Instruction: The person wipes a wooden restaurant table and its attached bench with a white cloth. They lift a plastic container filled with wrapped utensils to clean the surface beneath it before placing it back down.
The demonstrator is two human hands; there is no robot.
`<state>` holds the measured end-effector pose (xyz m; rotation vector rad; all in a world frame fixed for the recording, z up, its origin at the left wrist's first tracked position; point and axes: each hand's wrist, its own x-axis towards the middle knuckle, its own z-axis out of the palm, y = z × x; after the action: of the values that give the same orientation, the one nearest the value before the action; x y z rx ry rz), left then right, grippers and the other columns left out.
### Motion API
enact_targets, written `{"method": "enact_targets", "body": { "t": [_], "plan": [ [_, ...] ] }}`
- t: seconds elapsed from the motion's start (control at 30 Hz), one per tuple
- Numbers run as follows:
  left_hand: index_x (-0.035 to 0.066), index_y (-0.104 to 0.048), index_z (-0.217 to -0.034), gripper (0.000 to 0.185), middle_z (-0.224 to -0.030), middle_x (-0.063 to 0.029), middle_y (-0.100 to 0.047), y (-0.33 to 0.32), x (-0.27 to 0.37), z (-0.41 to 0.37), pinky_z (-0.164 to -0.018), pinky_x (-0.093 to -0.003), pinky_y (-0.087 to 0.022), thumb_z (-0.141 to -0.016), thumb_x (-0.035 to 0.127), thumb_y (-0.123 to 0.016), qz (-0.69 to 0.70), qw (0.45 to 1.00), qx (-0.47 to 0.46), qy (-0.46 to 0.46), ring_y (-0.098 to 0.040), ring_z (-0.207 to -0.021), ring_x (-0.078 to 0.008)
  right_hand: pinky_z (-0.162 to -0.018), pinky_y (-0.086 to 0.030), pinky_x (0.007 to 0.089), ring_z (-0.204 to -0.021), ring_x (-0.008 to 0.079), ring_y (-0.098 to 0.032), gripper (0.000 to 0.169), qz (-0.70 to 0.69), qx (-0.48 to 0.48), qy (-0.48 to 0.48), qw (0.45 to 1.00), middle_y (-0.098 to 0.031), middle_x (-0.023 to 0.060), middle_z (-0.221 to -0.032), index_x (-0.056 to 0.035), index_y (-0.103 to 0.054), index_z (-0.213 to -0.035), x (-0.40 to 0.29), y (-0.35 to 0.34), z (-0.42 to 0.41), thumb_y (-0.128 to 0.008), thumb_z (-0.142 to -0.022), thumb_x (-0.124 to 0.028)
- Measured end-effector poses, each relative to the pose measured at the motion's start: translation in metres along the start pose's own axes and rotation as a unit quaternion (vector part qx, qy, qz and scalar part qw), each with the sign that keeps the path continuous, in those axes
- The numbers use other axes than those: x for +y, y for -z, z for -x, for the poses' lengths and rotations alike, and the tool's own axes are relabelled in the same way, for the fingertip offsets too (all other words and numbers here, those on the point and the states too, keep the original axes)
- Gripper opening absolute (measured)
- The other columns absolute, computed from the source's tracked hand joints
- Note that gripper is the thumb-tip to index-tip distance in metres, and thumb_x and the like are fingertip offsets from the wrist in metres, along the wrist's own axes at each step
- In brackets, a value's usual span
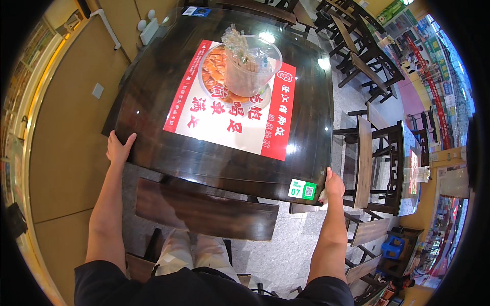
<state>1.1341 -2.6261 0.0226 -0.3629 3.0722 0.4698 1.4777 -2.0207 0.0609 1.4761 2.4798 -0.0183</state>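
Note:
A dark wooden table (160, 114) with a glossy top stands before me. At its near left corner my left hand (119, 148) grips the edge, thumb on top. My right hand (334, 184) holds the near right corner. A small pale crumpled thing (323, 197) shows beside its fingers; I cannot tell whether it is cloth or paper. A red and white printed placemat (218, 132) bearing writing lies on the table. On it rests a clear plastic tub (249, 82) containing several wrapped utensils (239, 49). A green and white code sticker (302, 189) is near my right hand.
A wooden bench (206, 210) lies between me and the table. Close on the left runs a tan wall (72, 126). More benches (364, 160) and another table (408, 172) stand to the right. A blue plastic stool (393, 247) is at the lower right.

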Motion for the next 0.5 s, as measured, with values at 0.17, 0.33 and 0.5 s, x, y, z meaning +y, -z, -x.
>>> {"method": "enact_targets", "body": {
  "t": [0.17,0.33,0.5],
  "plan": [
    [0.004,-0.031,-0.134,0.098,-0.135,-0.0157,-0.038,0.005,0.0,0.001,-0.096,-0.0476,-0.034,-0.066,0.067,-0.061,0.02,1.0,-0.007,-0.001,-0.04,-0.123,-0.0308,-0.079,-0.045,0.0459,-0.094,0.0355,-0.058,0.057,0.003,0.015,0.009,1.0,-0.063,0.017,-0.098,-0.0095,-0.063,-0.097,0.002,-0.004,0.01,-0.023,-0.093,-0.05],
    [0.004,-0.031,-0.134,0.097,-0.133,-0.0155,-0.04,0.007,0.002,0.003,-0.095,-0.0476,-0.034,-0.066,0.066,-0.062,0.016,1.0,0.005,-0.002,-0.041,-0.121,-0.0312,-0.079,-0.044,0.0481,-0.091,0.0373,-0.059,0.057,0.022,0.001,-0.009,1.0,-0.063,0.0182,-0.095,-0.0099,-0.063,-0.098,0.014,-0.01,0.023,-0.022,-0.093,-0.049],
    [0.007,-0.034,-0.132,0.095,-0.131,-0.0149,-0.042,0.006,-0.002,-0.004,-0.096,-0.0478,-0.035,-0.063,0.064,-0.066,0.007,1.0,-0.014,-0.003,-0.041,-0.12,-0.032,-0.079,-0.045,0.0488,-0.092,0.0379,-0.058,0.055,0.01,-0.012,-0.015,1.0,-0.063,0.0179,-0.096,-0.0105,-0.062,-0.098,0.018,-0.007,0.025,-0.025,-0.092,-0.051]
  ]
}}
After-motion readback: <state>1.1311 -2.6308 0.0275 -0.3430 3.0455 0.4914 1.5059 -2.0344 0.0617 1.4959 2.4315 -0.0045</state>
